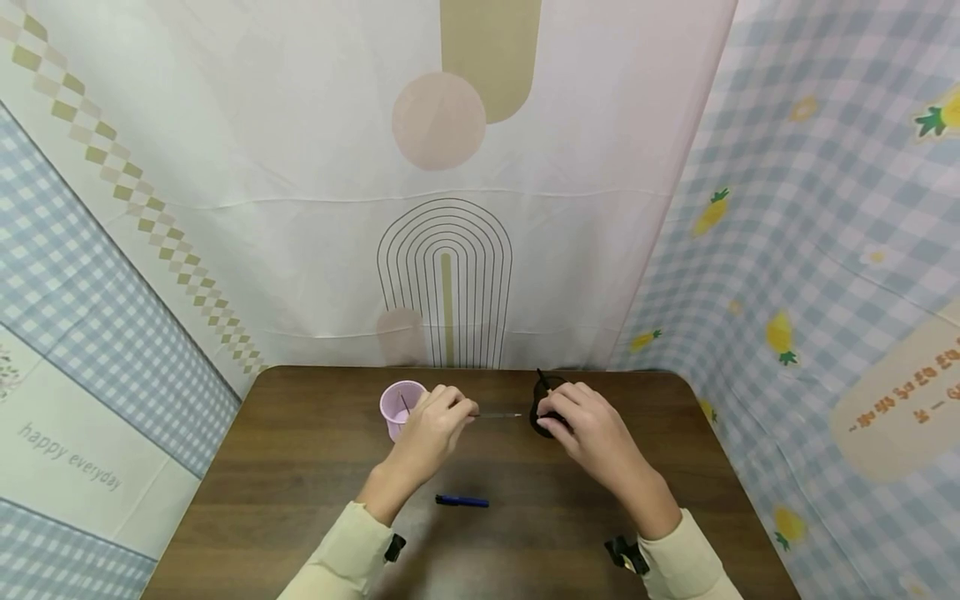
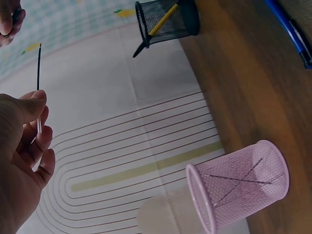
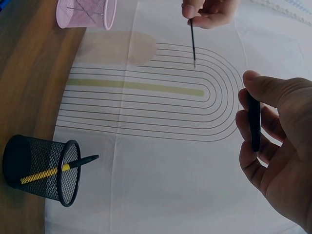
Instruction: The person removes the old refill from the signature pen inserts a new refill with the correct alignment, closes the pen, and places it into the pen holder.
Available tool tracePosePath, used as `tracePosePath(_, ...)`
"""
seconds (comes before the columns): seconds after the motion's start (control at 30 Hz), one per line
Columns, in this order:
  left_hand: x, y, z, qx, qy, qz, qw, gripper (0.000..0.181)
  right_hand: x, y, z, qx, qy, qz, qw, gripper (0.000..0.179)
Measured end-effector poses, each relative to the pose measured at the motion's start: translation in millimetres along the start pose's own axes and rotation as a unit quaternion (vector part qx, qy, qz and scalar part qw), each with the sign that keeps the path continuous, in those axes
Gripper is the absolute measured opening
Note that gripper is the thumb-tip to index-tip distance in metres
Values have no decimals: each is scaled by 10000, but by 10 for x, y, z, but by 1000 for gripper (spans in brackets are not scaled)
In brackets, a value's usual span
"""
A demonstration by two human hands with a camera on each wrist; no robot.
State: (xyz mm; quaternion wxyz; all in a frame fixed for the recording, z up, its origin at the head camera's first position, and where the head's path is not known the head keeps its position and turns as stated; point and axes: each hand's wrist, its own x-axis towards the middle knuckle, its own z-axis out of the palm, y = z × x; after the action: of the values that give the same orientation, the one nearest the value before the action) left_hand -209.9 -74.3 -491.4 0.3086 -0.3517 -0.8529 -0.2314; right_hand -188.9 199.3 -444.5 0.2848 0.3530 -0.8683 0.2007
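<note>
My left hand [image 1: 435, 421] pinches a thin dark pen refill [image 1: 497, 415] between thumb and fingers, its tip pointing toward the right hand. One end of the refill looks clear in the left wrist view. My right hand [image 1: 588, 421] holds a short black pen piece [image 3: 254, 119], a cap or part of a barrel; which one I cannot tell. The two held pieces are apart. Beyond the left hand stands a pink mesh cup [image 2: 239, 187] with thin dark sticks crossed inside. A black mesh cup [image 3: 39, 151] near the right hand holds a yellow and black pen [image 3: 83, 162].
A blue pen [image 1: 462, 501] lies on the brown wooden table [image 1: 300, 467], between the forearms and nearer to me. Patterned cloth [image 1: 322, 250] hangs behind the table and along both sides.
</note>
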Motion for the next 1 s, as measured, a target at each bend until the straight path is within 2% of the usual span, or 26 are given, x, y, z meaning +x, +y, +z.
tracePosePath(0.3, -37, -33, 152, 161, -6, -37, 9999, 4, -15, 18, 12, 128, -8, 60, 9999, 22)
tracePosePath(0.53, -67, -62, 255, 106, 51, -27, 9999, 8, -17, 24, 16, 135, 1, 58, 9999, 22)
tracePosePath(0.67, -92, -92, 309, 92, -17, -51, 9999, 9, -22, 24, 17, 117, -11, 73, 9999, 23)
tracePosePath(1.0, -184, -152, 471, 251, -555, -148, 9980, 4, -42, 23, 24, 103, -32, 101, 9999, 26)
